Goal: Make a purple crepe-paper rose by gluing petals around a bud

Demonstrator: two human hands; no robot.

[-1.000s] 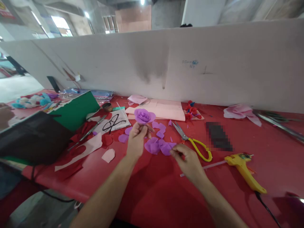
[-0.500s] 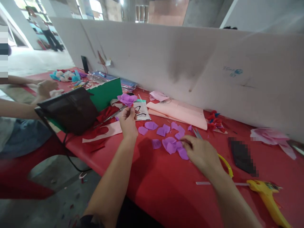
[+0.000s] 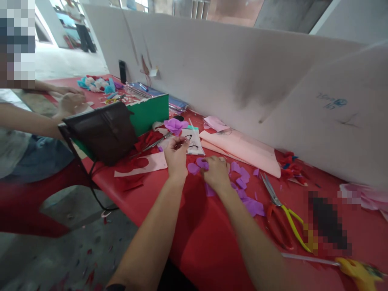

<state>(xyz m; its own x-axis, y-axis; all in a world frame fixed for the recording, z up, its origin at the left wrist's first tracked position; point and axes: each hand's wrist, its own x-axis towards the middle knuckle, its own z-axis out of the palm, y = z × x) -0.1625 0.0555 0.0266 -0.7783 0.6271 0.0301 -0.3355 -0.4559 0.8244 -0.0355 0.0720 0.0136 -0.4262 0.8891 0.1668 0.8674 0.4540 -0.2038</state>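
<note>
The left hand (image 3: 176,157) gripped the purple paper flower (image 3: 175,125) by its stem above the desk (image 3: 206,242). The right hand (image 3: 216,173), shifted left from near the scissors (image 3: 275,200), lay curled on loose petals (image 3: 242,182), its grasp unclear.

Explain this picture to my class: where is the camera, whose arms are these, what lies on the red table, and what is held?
There is no machine: a person wears one camera on the head, looking forward and down, so the two bare arms are their own. The left hand holds up a purple paper rose. The right hand rests on loose purple paper petals on the red table. Nearby lie yellow-handled scissors, a yellow glue gun and pink paper sheets. The hand at far left belongs to another person.
</note>
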